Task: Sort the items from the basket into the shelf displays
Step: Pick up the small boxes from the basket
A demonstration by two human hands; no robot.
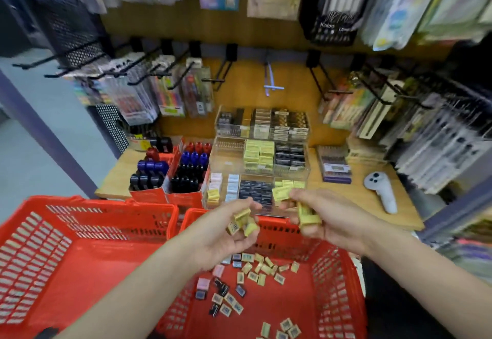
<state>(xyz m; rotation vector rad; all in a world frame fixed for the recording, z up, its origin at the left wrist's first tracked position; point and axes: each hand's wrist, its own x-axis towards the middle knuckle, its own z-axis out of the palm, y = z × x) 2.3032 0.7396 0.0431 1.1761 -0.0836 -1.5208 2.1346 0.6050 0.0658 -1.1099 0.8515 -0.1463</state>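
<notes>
We hold small yellow packets in both hands above the right red basket [332, 285]. Our left hand [226, 234] curls around a loose cluster of yellow packets [242, 222]; our right hand [319, 218] grips a short stack of the same yellow packets [306, 214], just in front of the clear acrylic organiser [262, 152]. Below, on the basket's slotted plastic floor, lie scattered packets [255, 277]: mostly yellow, a few pink, dark and pale ones, all small flat rectangles. A second red basket [80, 245], same lattice walls, sits beside it on the left.

The organiser is stepped in tiers of compartments: yellow packets in the middle row, black ones beside them, pink and pale blue ones at the front left, and more yellow ones in the front right compartment near our right hand. Left of it, red cardboard boxes [170, 176] hold rounded black, blue and red stamps. A grey controller [380, 189] rests on the wooden surface [359, 192] to the right. Blister packs hang on black hooks [159, 72] above.
</notes>
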